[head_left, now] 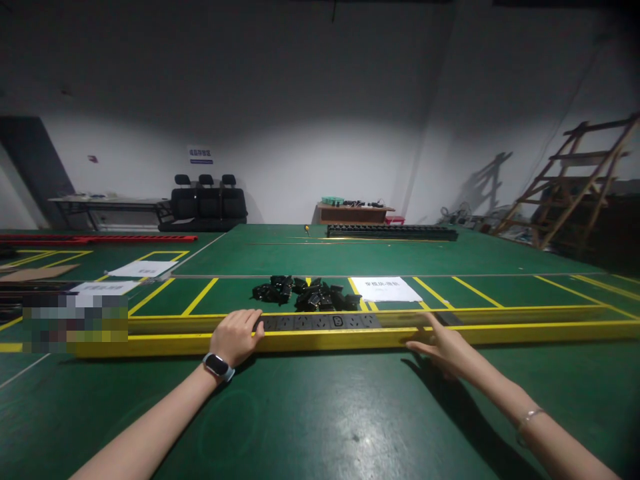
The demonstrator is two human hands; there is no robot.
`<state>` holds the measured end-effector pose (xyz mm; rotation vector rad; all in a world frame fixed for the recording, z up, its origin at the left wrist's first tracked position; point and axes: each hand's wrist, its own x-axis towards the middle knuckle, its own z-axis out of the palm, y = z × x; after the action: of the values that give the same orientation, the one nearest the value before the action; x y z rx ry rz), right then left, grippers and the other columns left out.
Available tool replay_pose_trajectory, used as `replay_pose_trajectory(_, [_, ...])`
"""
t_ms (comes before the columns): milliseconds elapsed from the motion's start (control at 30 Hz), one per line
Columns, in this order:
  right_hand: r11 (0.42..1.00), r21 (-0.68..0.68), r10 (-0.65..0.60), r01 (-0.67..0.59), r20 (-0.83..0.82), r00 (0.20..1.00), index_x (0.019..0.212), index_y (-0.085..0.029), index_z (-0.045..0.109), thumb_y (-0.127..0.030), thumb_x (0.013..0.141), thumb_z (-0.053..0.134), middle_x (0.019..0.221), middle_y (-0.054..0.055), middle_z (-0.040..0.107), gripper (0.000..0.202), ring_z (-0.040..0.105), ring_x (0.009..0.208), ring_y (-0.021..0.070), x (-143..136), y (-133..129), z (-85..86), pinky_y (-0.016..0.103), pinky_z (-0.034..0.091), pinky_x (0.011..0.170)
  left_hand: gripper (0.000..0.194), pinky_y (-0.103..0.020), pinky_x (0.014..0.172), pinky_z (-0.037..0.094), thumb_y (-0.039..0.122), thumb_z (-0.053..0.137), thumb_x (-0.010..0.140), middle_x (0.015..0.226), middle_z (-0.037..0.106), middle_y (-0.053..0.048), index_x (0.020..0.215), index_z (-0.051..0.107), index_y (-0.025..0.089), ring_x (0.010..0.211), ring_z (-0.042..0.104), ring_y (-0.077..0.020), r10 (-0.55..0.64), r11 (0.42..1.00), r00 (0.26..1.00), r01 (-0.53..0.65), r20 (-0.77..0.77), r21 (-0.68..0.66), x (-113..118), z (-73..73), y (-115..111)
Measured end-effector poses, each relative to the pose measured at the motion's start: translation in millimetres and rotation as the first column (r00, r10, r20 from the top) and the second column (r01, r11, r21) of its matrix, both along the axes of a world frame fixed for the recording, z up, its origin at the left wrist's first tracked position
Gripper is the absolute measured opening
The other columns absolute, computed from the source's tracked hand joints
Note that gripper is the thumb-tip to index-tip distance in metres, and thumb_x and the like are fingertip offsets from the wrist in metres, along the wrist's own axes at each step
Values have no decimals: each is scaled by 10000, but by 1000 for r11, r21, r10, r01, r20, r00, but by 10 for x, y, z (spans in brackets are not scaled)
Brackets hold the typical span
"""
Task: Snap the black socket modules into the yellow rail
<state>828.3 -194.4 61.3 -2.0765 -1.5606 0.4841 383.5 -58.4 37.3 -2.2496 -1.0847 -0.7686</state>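
A long yellow channel (320, 342) lies across the green table. Several black socket modules (320, 323) sit in a row inside it. My left hand (236, 338) rests on the channel at the left end of that row, its fingers wrapped over the edge and the modules there. Farther right, my right hand (437, 343) is at the channel's front wall, thumb and fingers apart, near a dark piece (449, 319) inside the channel. Behind the channel lies a heap of loose black parts (320, 297).
White printed sheets (387, 289) lie on the green table (300, 413), which has yellow tape lines. A black rail (393, 233) lies at the back, red rails (100, 239) at the left. Black seats (209, 203) and a wooden ladder (575, 177) stand beyond.
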Motion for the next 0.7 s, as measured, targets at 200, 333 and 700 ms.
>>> replay_pose_trajectory(200, [944,-73,311,-322,-130,941,1464,-300,97,-344,820,566,479,-82,551,798,482,290,108,-778,88,33,153,335,262,326,-374,789,490,309,404,873,959,701,-93,991,670,161,851,637,-219,-8,1000,1000,7,25,24,7,-12,3])
replay_pose_trajectory(333, [945,-73,318,-320,-42,947,1467,-294,125,-337,851,521,451,-81,540,734,461,273,99,-798,143,-61,153,333,270,322,-366,774,491,305,405,875,960,699,-92,992,665,157,839,635,-215,-6,1000,1000,6,22,19,9,-4,-5])
replay_pose_trajectory(700, [962,62,223,-266,381,897,1416,-323,312,-376,846,519,605,-5,632,608,623,535,178,-644,211,-170,232,416,517,343,-382,788,485,313,400,877,972,700,-93,1020,663,145,859,633,-226,1,1000,1000,-1,-4,1,2,-5,-3])
